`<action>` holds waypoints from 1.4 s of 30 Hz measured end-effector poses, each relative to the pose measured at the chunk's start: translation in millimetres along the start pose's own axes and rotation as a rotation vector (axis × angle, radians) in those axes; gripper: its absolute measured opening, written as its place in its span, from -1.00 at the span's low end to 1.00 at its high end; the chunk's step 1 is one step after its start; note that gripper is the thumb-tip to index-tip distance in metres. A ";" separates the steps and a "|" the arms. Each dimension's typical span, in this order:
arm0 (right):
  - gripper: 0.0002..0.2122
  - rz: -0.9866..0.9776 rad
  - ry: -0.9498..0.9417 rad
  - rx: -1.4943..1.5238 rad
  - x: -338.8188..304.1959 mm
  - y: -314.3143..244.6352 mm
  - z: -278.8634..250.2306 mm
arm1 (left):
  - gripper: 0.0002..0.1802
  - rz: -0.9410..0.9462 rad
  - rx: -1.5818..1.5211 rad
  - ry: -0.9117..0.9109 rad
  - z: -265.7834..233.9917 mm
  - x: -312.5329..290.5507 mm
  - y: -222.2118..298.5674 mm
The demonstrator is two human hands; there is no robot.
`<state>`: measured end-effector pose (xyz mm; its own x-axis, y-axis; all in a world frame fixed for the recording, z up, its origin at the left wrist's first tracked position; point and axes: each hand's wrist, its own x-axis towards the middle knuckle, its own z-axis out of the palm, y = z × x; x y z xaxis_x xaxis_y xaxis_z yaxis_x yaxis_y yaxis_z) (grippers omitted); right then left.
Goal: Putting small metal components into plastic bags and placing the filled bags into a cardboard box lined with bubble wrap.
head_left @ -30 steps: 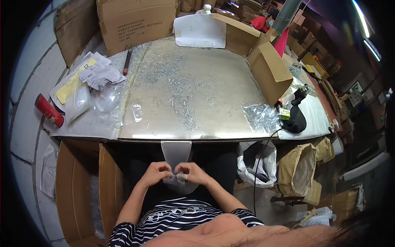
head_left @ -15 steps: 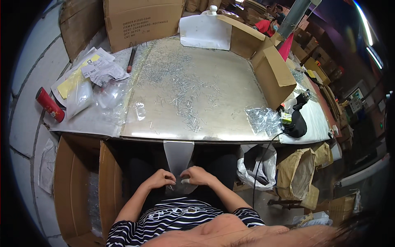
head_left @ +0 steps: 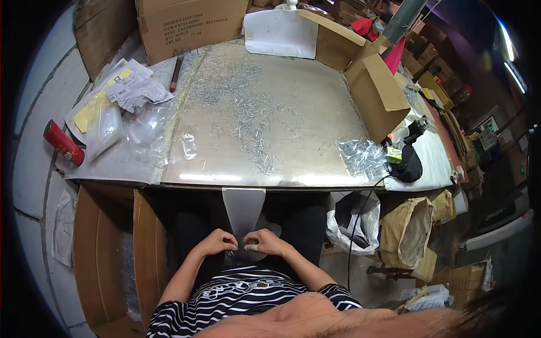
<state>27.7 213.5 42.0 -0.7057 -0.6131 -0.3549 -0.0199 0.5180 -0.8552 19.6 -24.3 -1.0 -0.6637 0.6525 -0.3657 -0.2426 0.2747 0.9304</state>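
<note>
Both my hands are over my lap, close together at the lower end of a translucent plastic chute (head_left: 244,205) that hangs from the table's front edge. Pinched fingers close my left hand (head_left: 218,242); a small shiny, clear thing (head_left: 229,255) shows just under it, too small to name. My right hand (head_left: 266,242) is curled toward the left one, with a white wrap on one finger, and what its fingertips hold is hidden. On the metal-topped table (head_left: 315,107) lie many loose small, shiny metal pins (head_left: 253,135), spread from the back toward the front edge.
Cardboard flaps (head_left: 375,84) and a white sheet (head_left: 280,34) border the tabletop. A clear bag of pins (head_left: 362,158) lies front right, beside a black cabled device (head_left: 407,168). Papers (head_left: 135,93) and a red can (head_left: 63,143) stand left. An open carton (head_left: 101,253) and sacks (head_left: 408,231) flank my legs.
The view has shifted slightly, so the table sits a little higher in it. My hands stay near the chute's end; their fingers have moved only a little.
</note>
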 end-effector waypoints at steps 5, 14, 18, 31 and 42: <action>-0.78 -0.025 -0.113 -0.048 2.0 19.9 6.9 | -0.90 0.024 -0.105 0.019 6.4 -2.6 9.5; -0.86 0.109 0.429 0.154 11.7 40.5 -2.2 | -0.72 0.026 0.202 0.501 12.0 13.5 -12.6; -0.85 -0.085 0.762 0.127 3.7 -20.4 -69.6 | -0.65 0.106 -0.004 0.502 3.4 16.0 5.7; -0.55 -0.128 0.538 -0.399 108.6 -33.7 -186.1 | -0.78 0.225 -0.546 0.557 8.5 38.9 -11.7; -0.60 -0.168 0.647 -0.555 51.3 -82.7 -68.9 | -0.16 0.150 -1.327 -0.061 21.4 37.5 -88.7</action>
<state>-55.6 180.3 120.6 -0.9232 -0.3350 0.1884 -0.3835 0.7702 -0.5096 31.4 -9.1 -97.6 -0.7200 0.6558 -0.2270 -0.6935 -0.6688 0.2678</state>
